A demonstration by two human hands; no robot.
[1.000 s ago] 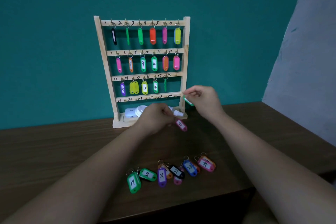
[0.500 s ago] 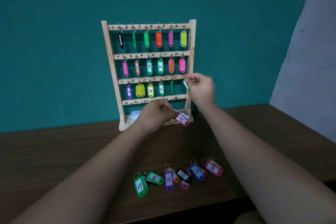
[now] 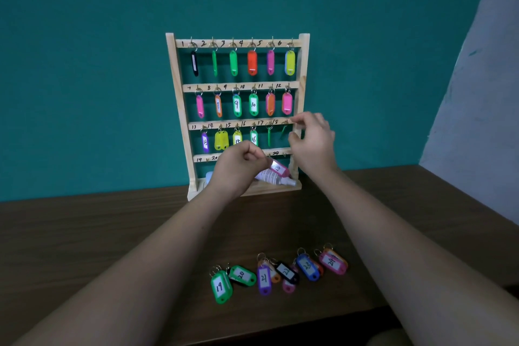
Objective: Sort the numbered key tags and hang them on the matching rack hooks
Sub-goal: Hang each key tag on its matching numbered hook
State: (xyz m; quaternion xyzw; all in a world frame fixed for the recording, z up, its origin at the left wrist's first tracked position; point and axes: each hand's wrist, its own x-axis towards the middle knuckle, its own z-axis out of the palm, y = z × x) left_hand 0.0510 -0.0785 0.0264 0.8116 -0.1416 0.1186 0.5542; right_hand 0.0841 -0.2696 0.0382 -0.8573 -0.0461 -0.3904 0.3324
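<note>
Pretty plain setup tbh: flat teal wall (image 3: pixel 84 64) fills most of the frame, a pale grey-white wall (image 3: pixel 483 78) slants down the right edge, dark brown wooden table (image 3: pixel 84 233) across the bottom.

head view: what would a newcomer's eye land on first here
The wooden rack against the teal wall, its top three rows hung with bright numbered tags. The left hand pinches a pink tag while the right hand is at the hook marked 18, where a green tag hangs tilted. Loose tags lie near the front edge of the table.
</note>
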